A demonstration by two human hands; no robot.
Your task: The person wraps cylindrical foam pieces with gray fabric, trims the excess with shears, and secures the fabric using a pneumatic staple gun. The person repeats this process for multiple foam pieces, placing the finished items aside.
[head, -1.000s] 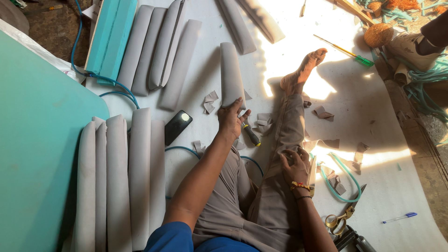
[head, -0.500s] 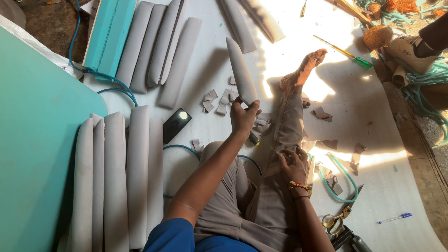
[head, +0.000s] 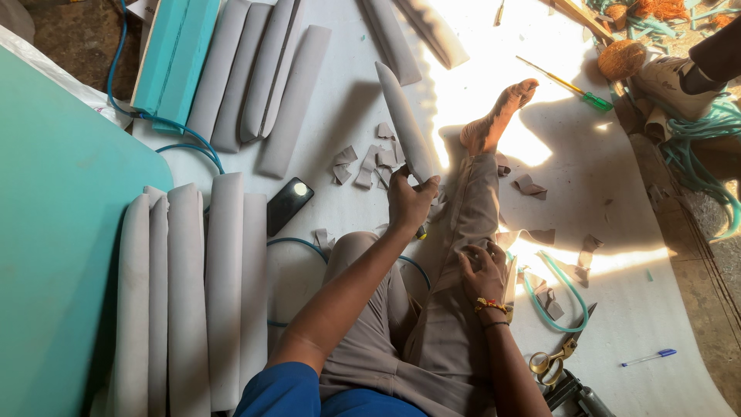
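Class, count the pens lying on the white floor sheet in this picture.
1. A blue pen lies at the lower right, beyond the scissors, well away from the left hand and its grey pad. Others may be hidden.

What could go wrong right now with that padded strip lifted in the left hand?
1. The left hand grips the grey padded strip only at its near end, so the long free end could sag or slip.
2. The fabric scraps lie right beneath it; a swing might scatter them.
3. The scissors sit close behind the right hand resting on the leg, a possible snag if that hand reaches back.
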